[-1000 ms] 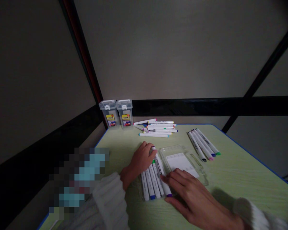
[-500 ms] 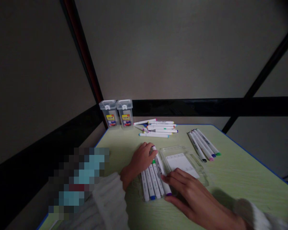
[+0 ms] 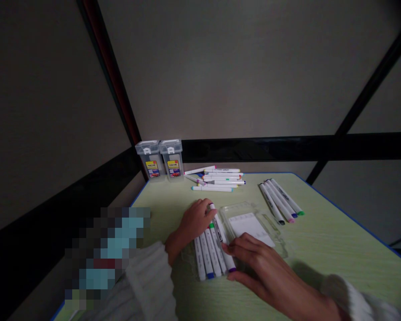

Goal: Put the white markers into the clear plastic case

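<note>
Pale green tabletop, our row of white markers.
Our left hand grips the purple-capped marker at the row's right edge; our right hand, loosely spread, touches its side.

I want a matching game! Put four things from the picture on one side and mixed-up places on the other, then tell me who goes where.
Things:
1. purple-ended marker
2. two lidded boxes
3. row of four markers
4. messy pile of markers

Places:
A. right side of the table
B. at the left hand and right hand
C. near the back edge, just right of the boxes
D. back left corner

Right pairs: 1-B, 2-D, 3-A, 4-C
</note>
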`<state>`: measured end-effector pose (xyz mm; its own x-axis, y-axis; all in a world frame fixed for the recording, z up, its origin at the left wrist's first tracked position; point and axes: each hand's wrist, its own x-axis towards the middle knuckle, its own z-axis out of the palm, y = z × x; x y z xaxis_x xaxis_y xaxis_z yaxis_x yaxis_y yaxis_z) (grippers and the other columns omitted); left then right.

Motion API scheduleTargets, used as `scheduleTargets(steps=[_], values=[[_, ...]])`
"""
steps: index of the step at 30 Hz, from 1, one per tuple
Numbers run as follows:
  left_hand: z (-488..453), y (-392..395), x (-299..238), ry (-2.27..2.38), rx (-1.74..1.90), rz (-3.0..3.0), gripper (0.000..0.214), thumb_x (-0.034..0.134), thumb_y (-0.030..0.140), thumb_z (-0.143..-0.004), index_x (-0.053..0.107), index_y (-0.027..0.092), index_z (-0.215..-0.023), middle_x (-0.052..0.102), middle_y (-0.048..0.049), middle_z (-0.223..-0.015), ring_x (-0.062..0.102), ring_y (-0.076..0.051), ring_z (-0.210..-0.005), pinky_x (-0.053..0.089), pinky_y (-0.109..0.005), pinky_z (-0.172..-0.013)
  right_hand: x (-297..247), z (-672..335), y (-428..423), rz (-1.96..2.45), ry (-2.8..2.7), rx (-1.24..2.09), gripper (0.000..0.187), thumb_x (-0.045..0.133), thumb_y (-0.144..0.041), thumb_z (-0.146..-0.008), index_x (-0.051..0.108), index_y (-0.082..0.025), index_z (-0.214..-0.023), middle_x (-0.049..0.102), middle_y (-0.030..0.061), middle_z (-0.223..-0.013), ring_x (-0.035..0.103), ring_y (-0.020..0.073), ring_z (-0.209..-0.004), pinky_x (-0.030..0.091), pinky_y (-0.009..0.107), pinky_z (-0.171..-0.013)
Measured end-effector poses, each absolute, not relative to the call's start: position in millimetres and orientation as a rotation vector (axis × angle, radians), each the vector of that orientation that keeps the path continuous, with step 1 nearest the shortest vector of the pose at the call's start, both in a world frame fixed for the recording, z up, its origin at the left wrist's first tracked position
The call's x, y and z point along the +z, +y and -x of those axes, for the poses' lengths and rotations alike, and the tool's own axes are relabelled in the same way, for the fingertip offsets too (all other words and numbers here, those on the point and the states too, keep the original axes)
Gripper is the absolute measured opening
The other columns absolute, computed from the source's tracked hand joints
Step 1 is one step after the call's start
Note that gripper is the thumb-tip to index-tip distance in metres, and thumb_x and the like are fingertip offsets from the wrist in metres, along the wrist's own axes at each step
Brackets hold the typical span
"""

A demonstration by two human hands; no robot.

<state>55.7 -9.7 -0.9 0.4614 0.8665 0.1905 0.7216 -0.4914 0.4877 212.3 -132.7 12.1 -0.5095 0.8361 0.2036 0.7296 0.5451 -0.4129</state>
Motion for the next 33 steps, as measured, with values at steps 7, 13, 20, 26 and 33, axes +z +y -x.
scheduleTargets(steps=[7,13,20,26,33], values=[[-56.0,-10.1,-0.6,1.366,0.602,-2.383,0.019,0.042,0.031,-0.079,0.05,0.019,-0.09,0.053,-0.0004,-0.079,0.048,-0.013,-0.074,0.035,-0.023,-0.065,7.7,-215.1,-132.1,1.282,-2.377,0.383,0.034,0.053,-0.036,-0.081,0.054,-0.016,-0.11,0.058,0.0073,-0.101,0.051,0.0204,-0.095,0.042,0.036,-0.083],[-56.1,-11.0,-0.1,1.369,0.613,-2.379,0.017,0.042,0.031,-0.079,0.049,0.019,-0.089,0.053,0.0007,-0.078,0.048,-0.013,-0.073,0.036,-0.022,-0.065,8.0,-215.4,-130.7,1.268,-2.372,0.383,0.037,0.054,-0.038,-0.079,0.056,-0.015,-0.108,0.059,0.0086,-0.1,0.051,0.0212,-0.094,0.043,0.035,-0.082],[-55.4,-9.1,-2.2,1.364,0.614,-2.387,0.016,0.042,0.032,-0.079,0.048,0.02,-0.087,0.052,0.0011,-0.077,0.048,-0.012,-0.072,0.035,-0.022,-0.063,6.9,-214.7,-130.8,1.302,-2.392,0.335,0.035,0.06,-0.033,-0.076,0.057,-0.017,-0.107,0.058,0.008,-0.102,0.051,0.0221,-0.095,0.043,0.036,-0.082],[-55.3,-8.0,-3.6,1.358,0.621,-2.387,0.016,0.043,0.032,-0.078,0.049,0.02,-0.087,0.052,0.0016,-0.075,0.048,-0.012,-0.071,0.035,-0.021,-0.062,9.6,-213.4,-132.7,1.358,-2.407,0.3,0.032,0.061,-0.027,-0.076,0.058,-0.017,-0.106,0.056,0.0087,-0.103,0.051,0.0234,-0.093,0.045,0.038,-0.079],[-55.3,-8.6,-3.7,1.367,0.629,-2.379,0.016,0.043,0.032,-0.078,0.049,0.019,-0.085,0.052,0.0013,-0.075,0.048,-0.012,-0.071,0.035,-0.021,-0.061,7.0,-214.0,-131.7,1.322,-2.393,0.318,0.033,0.059,-0.027,-0.077,0.056,-0.017,-0.109,0.055,0.0082,-0.101,0.05,0.0222,-0.093,0.045,0.036,-0.079]])
